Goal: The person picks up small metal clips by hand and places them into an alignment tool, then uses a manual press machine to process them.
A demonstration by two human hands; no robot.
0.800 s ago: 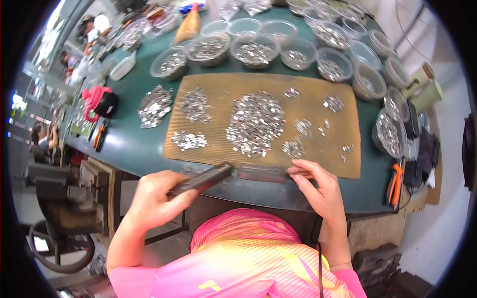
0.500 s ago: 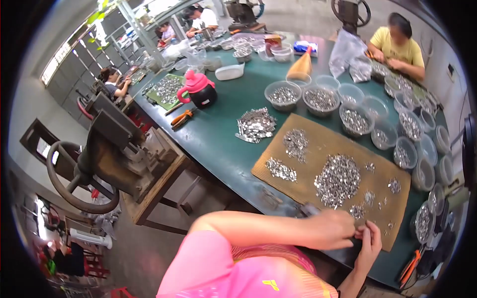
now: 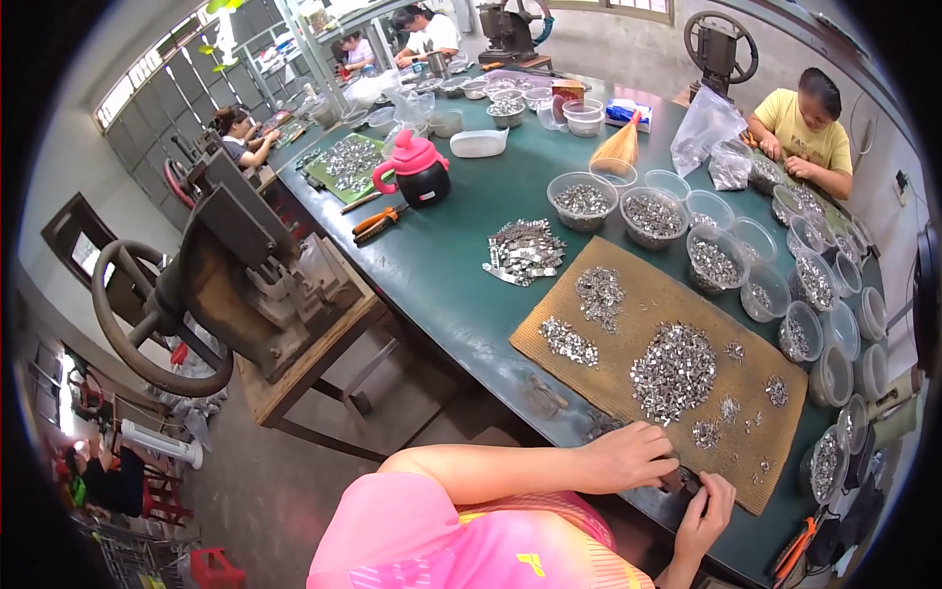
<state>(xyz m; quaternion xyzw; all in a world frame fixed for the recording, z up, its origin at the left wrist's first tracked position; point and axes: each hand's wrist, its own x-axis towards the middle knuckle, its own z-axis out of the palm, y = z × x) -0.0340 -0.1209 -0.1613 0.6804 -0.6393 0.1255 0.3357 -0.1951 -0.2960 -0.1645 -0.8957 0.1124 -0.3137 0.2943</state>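
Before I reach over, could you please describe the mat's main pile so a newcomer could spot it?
On the green table lies a brown mat. Near its middle sits a pile of small silvery pieces, larger than the mat's other piles.

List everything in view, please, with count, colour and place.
table: one, green, centre
mat: one, tan, on table
metal pieces: many, silver, on mat
strip heap: one, silver, left of mat
tubs: many, clear, beyond mat
jug: one, black and pink, on table
tools: at least two, orange-handled, on table
brush: one, tan, beyond tubs
bags: several, clear, far side
presses: three, dark, left and back
stools: at least two, red, lower left
people: at least four, mixed tops, background
block: one, dark, mat's edge
shirt: one, pink and yellow, bottom
left grip: one, bare, at block, hold unclear
right grip: one, bare, beside block
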